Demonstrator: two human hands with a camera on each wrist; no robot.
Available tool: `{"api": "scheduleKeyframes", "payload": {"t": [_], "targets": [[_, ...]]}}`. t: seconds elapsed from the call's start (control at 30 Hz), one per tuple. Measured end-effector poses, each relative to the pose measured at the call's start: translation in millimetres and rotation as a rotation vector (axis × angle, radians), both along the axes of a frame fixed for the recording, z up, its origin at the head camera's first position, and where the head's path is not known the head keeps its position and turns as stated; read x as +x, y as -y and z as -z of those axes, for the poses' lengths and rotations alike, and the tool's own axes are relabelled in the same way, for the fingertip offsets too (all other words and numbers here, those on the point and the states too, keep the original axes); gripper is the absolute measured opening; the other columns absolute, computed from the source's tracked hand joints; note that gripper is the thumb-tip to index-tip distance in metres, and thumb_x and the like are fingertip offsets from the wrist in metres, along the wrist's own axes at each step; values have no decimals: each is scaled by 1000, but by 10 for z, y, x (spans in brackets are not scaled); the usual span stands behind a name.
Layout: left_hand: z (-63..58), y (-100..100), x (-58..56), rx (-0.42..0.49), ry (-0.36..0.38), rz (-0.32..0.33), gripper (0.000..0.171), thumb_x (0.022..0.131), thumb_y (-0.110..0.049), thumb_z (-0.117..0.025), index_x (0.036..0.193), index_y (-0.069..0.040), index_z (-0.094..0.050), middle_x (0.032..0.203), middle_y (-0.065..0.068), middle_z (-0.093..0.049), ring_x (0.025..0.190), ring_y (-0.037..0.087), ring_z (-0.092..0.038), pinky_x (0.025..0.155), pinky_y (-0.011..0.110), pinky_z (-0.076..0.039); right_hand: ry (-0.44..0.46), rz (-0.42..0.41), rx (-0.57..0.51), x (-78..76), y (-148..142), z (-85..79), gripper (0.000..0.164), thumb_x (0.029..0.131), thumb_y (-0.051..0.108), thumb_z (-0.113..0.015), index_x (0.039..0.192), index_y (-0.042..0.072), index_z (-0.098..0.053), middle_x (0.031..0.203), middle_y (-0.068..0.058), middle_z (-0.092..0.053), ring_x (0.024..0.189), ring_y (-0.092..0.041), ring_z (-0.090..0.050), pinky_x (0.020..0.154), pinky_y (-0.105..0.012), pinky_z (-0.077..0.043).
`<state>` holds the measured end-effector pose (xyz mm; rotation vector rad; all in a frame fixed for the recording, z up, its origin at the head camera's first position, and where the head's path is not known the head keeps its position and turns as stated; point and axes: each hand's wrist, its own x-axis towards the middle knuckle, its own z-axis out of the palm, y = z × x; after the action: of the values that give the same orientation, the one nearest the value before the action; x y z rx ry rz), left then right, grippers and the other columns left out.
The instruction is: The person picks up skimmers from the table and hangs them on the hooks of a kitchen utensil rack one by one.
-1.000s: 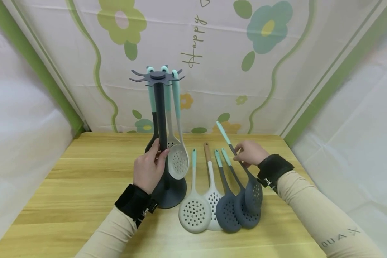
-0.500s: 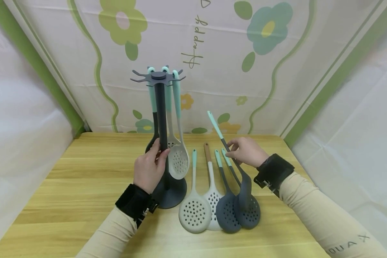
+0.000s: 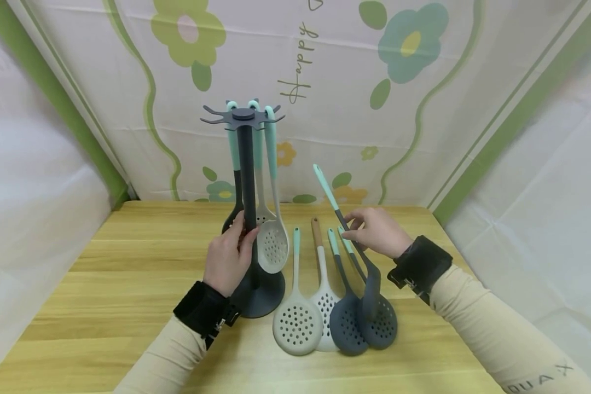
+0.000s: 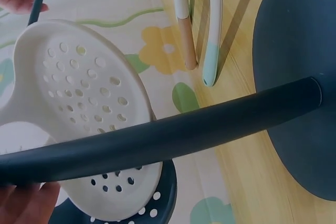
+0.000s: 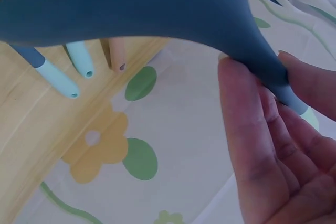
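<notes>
My left hand point(image 3: 228, 260) grips the post of a dark utensil stand point(image 3: 247, 175), thumb and fingers around it above the round base. From its hooked top hang several utensils, among them a pale slotted spoon point(image 3: 273, 246) and a dark one behind the post. My right hand point(image 3: 376, 232) pinches a dark grey skimmer point(image 3: 372, 284) by the lower shaft. It is raised and tilted, mint handle up and leaning left, its perforated head edge-on. In the right wrist view, thumb and fingers point(image 5: 247, 129) hold the neck of this skimmer point(image 5: 136, 9).
On the wooden table point(image 3: 143, 306) lie a pale skimmer point(image 3: 297, 328), a white slotted turner with a brown handle point(image 3: 317, 232), and two dark skimmers, one point(image 3: 348, 325) left of the other point(image 3: 381, 328). A flowered cloth point(image 3: 335, 109) hangs behind the table.
My right hand has moved slightly left, raising the dark skimmer's handle up and to the left, and its head has turned edge-on. The left hand keeps its grip on the stand.
</notes>
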<state>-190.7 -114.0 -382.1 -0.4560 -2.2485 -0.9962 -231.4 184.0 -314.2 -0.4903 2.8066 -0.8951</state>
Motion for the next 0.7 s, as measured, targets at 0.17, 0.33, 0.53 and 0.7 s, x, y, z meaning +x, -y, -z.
{"api": "scheduleKeyframes", "payload": {"t": [0.17,0.33,0.53,0.7], "targets": [[-17,60,-8,52,96,127,37,97,-1,-60,132,3,-49,114,20,-71,97,30,-73,71,41,-61,-34,-13,-16,41,13,-22,35,93,14,-68,121,-6,-62,93,-17,-69,63,-15,-67,60,-31,-59],[-53,109,-7,43,154,180,45,96,1,-60,137,5,-41,121,23,-68,99,31,-72,65,37,-59,-44,-4,-47,62,46,-22,34,93,14,-68,121,-5,-62,94,-17,-69,64,-14,-69,62,-32,-60],[-63,125,1,40,181,171,48,96,-2,-62,140,2,-43,116,19,-71,98,30,-73,73,42,-61,-74,16,-82,67,77,-40,38,93,15,-69,126,-3,-62,99,-16,-69,68,-14,-69,65,-33,-60],[-65,127,13,37,173,151,41,97,-5,-62,136,0,-52,112,16,-73,91,27,-74,67,38,-59,-108,30,-156,87,113,-72,41,93,13,-69,130,-1,-59,102,-17,-68,70,-17,-69,65,-33,-61]]}}
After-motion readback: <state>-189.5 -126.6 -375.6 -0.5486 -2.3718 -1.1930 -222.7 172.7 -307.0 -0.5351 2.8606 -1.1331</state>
